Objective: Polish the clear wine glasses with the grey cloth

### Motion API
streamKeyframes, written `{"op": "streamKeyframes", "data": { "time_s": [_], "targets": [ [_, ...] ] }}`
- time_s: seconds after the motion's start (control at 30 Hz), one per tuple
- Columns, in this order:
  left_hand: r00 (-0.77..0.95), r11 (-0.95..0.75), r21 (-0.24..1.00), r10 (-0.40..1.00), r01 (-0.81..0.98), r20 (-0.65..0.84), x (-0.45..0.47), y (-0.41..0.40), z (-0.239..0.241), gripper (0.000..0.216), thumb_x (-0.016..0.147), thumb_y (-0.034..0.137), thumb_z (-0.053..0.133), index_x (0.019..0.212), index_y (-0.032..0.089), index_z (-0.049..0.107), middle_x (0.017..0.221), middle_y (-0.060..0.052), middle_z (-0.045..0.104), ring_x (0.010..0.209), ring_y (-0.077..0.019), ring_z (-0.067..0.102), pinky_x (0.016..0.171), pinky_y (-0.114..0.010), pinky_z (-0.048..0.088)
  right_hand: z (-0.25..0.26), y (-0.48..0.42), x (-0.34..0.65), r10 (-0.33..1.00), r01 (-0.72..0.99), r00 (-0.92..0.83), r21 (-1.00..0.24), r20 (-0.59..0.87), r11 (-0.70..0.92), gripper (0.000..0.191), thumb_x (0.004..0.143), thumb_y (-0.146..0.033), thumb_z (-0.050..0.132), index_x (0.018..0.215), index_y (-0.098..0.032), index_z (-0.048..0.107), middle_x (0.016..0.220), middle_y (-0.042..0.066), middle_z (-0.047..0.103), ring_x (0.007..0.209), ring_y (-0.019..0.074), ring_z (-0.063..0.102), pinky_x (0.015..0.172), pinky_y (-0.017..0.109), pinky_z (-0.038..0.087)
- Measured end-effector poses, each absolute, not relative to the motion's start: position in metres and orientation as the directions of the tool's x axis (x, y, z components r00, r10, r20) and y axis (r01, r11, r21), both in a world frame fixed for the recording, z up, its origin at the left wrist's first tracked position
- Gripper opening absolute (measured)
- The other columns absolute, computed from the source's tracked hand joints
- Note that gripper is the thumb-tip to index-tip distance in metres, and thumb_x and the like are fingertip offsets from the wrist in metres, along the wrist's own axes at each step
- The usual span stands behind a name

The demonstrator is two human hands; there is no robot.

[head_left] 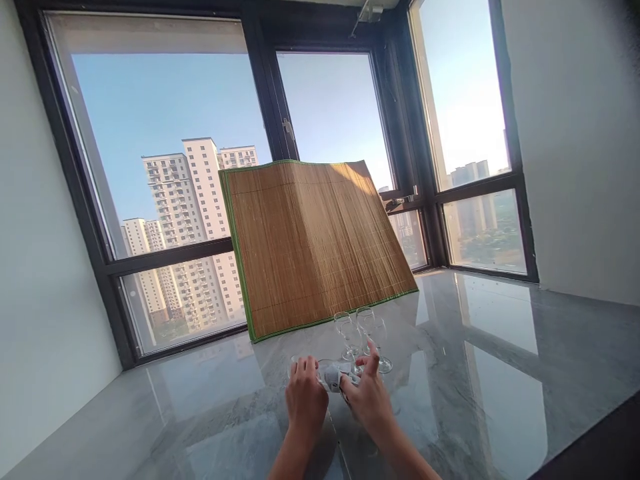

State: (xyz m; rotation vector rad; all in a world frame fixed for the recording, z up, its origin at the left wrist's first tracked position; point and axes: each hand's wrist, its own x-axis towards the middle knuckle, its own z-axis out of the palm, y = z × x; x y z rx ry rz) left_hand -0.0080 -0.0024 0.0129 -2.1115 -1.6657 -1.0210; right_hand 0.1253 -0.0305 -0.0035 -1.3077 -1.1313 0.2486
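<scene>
My left hand (305, 397) is closed around one end of a clear stemmed glass (327, 367), tipped on its side low over the grey surface. My right hand (369, 397) is at the glass's other end, with thumb and fingers pinching a crumpled, pale patterned piece, cloth or paper, (347, 375) against it. Its index finger points up and away. Just beyond the right hand, several clear stemmed glasses (343, 327) stand upright close together. The fingers partly hide the held glass and the nearest standing ones.
A bamboo mat (320, 240) with green edging leans against the dark-framed windows (170, 253) behind the glasses. The glossy grey tiled surface (440, 413) reflects the windows. White walls (575, 167) flank both sides, and a dark edge lies at the lower right.
</scene>
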Motion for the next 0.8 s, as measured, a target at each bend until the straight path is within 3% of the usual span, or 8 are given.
{"op": "streamKeyframes", "data": {
  "time_s": [0.2,0.37,0.53,0.67,0.8],
  "targets": [
    [0.118,-0.297,0.180,0.761,0.938,0.638,-0.008,-0.003,0.011,0.021,0.090,0.009,0.040,0.088,0.020,0.058,0.089,-0.003,0.058,0.088,-0.0197,0.051,0.066,-0.027,0.032,-0.012,-0.025,0.127,0.813,0.216,0.412,-0.911,0.412,0.352,0.063,0.074,-0.031,0.056,0.134,-0.020,0.038,0.075,0.001,0.065,0.047,0.0170,0.058,0.043,0.027,0.047],
    [0.142,-0.315,0.187,0.780,0.930,0.609,-0.004,-0.004,0.009,0.020,0.087,0.007,0.044,0.088,0.021,0.058,0.091,-0.003,0.058,0.090,-0.0197,0.051,0.064,-0.026,0.031,-0.010,-0.031,0.128,0.721,0.504,0.381,-0.784,0.579,0.363,0.062,0.074,-0.018,0.053,0.135,-0.018,0.041,0.072,0.002,0.067,0.062,0.0221,0.066,0.058,0.031,0.052],
    [0.109,-0.304,0.244,0.803,0.921,0.586,0.000,-0.004,0.010,0.017,0.089,0.011,0.043,0.089,0.020,0.058,0.092,-0.004,0.059,0.090,-0.0198,0.054,0.066,-0.027,0.032,0.001,-0.043,0.124,0.673,0.741,0.258,-0.588,0.694,0.323,0.056,0.083,-0.014,0.047,0.138,-0.022,0.041,0.101,0.010,0.073,0.077,0.0258,0.071,0.064,0.033,0.053],
    [0.026,-0.263,0.331,0.817,0.906,0.576,-0.004,-0.002,0.008,0.016,0.091,0.015,0.042,0.089,0.020,0.057,0.092,-0.004,0.061,0.088,-0.0195,0.056,0.068,-0.027,0.033,0.001,-0.045,0.128,0.565,0.778,0.203,-0.482,0.800,0.403,0.037,0.090,-0.019,0.045,0.126,-0.018,0.051,0.107,0.015,0.072,0.080,0.0252,0.072,0.066,0.032,0.054],
    [-0.103,-0.189,0.486,0.852,0.853,0.513,-0.016,0.005,0.006,0.015,0.088,0.015,0.045,0.096,0.020,0.056,0.093,-0.004,0.064,0.086,-0.0186,0.060,0.071,-0.026,0.036,0.008,-0.054,0.133,0.500,0.698,0.322,-0.559,0.804,0.448,0.040,0.091,-0.026,0.047,0.130,-0.018,0.044,0.097,0.011,0.072,0.081,0.0226,0.071,0.068,0.031,0.054]
  ]
}}
